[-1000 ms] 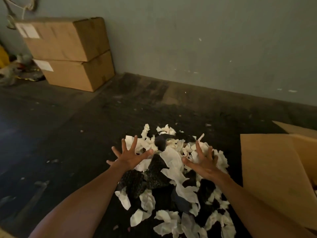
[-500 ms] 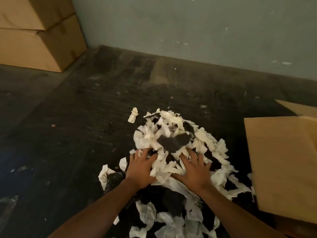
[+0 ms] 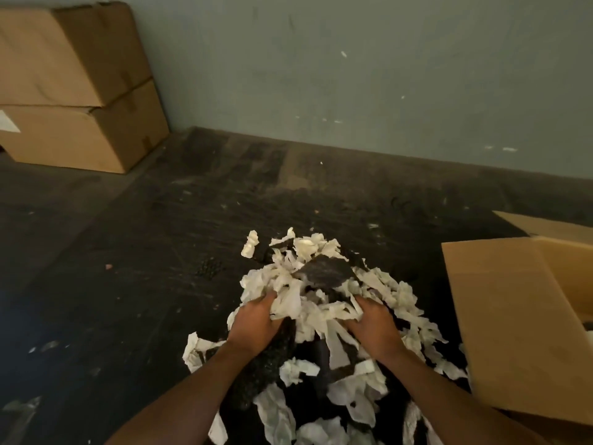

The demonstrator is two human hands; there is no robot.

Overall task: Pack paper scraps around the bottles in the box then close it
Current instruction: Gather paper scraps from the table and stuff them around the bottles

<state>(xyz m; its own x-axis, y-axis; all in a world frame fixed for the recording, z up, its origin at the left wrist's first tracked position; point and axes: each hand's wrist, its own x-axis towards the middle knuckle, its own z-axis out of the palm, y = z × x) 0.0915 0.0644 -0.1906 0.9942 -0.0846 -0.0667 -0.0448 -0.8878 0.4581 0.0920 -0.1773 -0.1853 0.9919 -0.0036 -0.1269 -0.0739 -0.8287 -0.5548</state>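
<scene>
A heap of white and dark paper scraps lies on the dark floor in front of me. My left hand digs into the heap's left side, its fingers curled around a bunch of scraps. On the right side my right hand is buried the same way, fingers closed in the paper. The open cardboard box stands at the right edge with one flap folded out toward me. No bottles show inside it from here.
Two closed cardboard boxes are stacked at the far left against the grey-green wall. Loose scraps trail toward me between my forearms. The dark floor is scuffed and carries small bits of debris.
Both hands went from spread above the heap to pressed onto it, and now their fingers have closed into the scraps and bunched them up. The view tilted down and closer.
</scene>
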